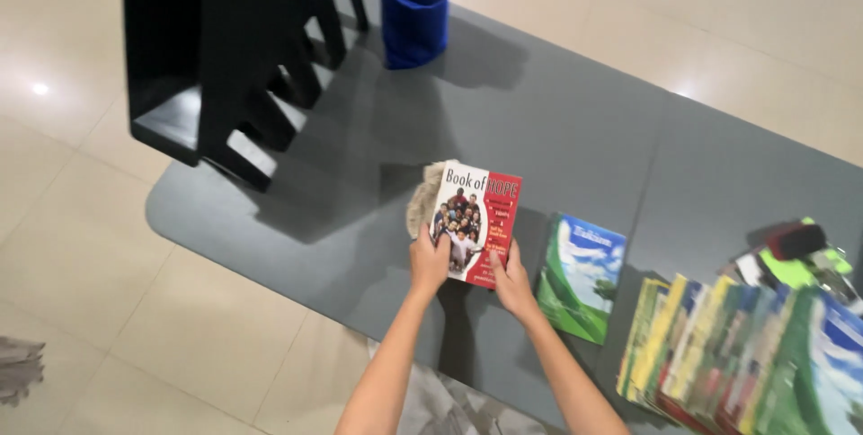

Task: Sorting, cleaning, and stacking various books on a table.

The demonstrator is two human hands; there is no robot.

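Stretching across most of the view, a long grey table with rounded corners (557, 129) stands on a pale glossy tiled floor (81, 246). At its far left end sits a tall black slotted rack of wood or plastic (216, 48) (its dividers step down toward the near side), and just to the right of that rack stands a bright blue cylindrical fabric roll (413, 13), upright. Along the right near edge of the table lies a fanned row of overlapping thin books in green, yellow and blue (746, 354), and behind them a small cluster of mixed items, among them a dark red-and-black block and a lime green sheet (796, 255), too blurred to tell apart further. Between that row and the hands, a single paperback with a green hill and blue sky on its cover (580, 278) lies flat on the table. To its left, above the near middle of the table, a red-and-white paperback with a group photo on its cover (475, 224) is held, tilted slightly; a beige cloth (422, 201) shows behind its left edge. The left hand (430, 262) grips the book's lower left corner, fingers curled around it, and the right hand (512, 280) clasps the lower right corner, thumb on the cover.
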